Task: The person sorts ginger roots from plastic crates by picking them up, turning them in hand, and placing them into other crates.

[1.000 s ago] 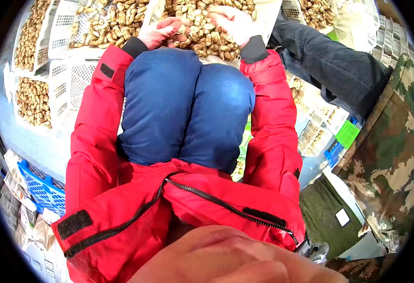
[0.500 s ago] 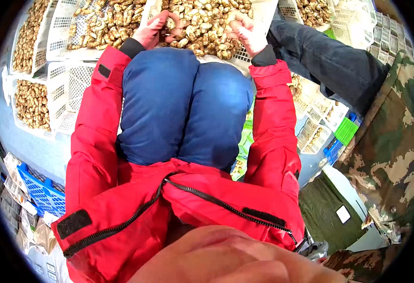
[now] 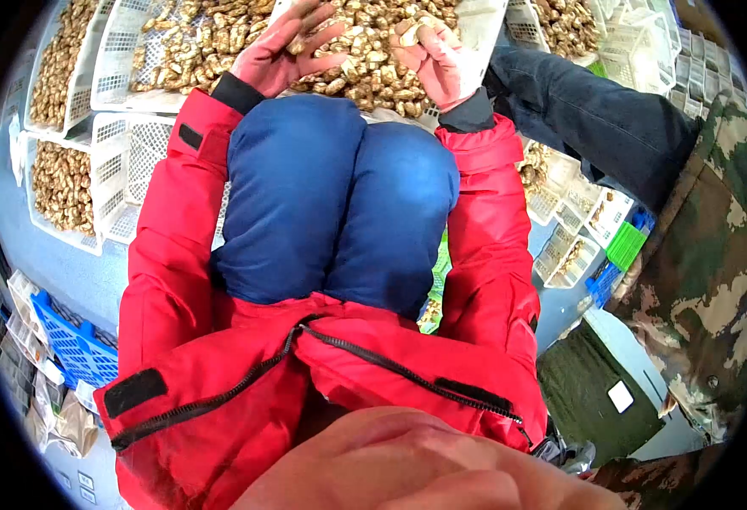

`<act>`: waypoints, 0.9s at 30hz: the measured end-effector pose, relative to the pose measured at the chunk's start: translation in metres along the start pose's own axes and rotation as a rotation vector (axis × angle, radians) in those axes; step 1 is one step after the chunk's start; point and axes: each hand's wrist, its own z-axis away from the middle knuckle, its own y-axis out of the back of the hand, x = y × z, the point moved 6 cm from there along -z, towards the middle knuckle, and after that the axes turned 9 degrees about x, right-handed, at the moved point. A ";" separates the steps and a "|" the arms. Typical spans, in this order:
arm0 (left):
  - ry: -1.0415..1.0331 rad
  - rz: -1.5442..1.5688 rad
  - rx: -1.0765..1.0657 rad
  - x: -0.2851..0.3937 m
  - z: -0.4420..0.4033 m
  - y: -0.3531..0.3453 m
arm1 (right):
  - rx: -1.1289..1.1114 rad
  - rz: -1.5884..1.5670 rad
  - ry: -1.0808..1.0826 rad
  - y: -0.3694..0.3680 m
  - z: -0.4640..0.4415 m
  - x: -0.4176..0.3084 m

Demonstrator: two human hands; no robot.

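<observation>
My left hand hovers over the left edge of a heap of small brown-and-cream mushrooms, its fingers spread. A brown lump shows between its thumb and fingers; I cannot tell whether it touches them. At the heap's right side my right hand is closed, with a pale mushroom pinched at its fingertips. The heap lies in a white plastic crate just beyond my knees.
More mushrooms fill a white crate on the left and other crates at the far left. A white basket stands by my left sleeve. At right are a person's dark trouser leg and camouflage coat. A blue crate sits lower left.
My left hand has opened from curled fingers to spread ones. The right hand has turned and lifted slightly, showing the pale mushroom at its fingertips. The view has shifted a little.
</observation>
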 end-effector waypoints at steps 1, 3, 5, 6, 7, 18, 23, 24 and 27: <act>-0.017 0.056 -0.092 0.007 -0.001 -0.029 | 0.076 0.128 0.019 -0.023 -0.002 -0.005; 0.012 0.068 -0.004 0.023 -0.005 -0.055 | 0.029 0.035 0.072 -0.032 -0.016 0.001; -0.066 0.102 -0.101 0.025 -0.018 -0.056 | -0.164 0.030 0.062 -0.044 -0.037 0.008; -0.099 0.104 -0.142 0.028 -0.020 -0.061 | -0.110 0.121 -0.020 -0.103 -0.015 -0.008; -0.096 0.083 -0.074 0.029 -0.021 -0.058 | -0.174 0.171 -0.027 -0.111 -0.018 -0.004; -0.228 0.145 0.004 0.023 -0.028 -0.038 | 0.045 0.212 0.007 -0.081 -0.035 0.021; -0.203 0.182 0.048 0.021 -0.029 -0.032 | 0.064 0.262 -0.028 -0.071 -0.036 0.030; -0.206 0.184 0.059 0.021 -0.028 -0.030 | 0.078 0.256 -0.041 -0.071 -0.035 0.032; -0.192 0.173 0.077 0.019 -0.026 -0.026 | 0.025 0.246 -0.049 -0.067 -0.040 0.039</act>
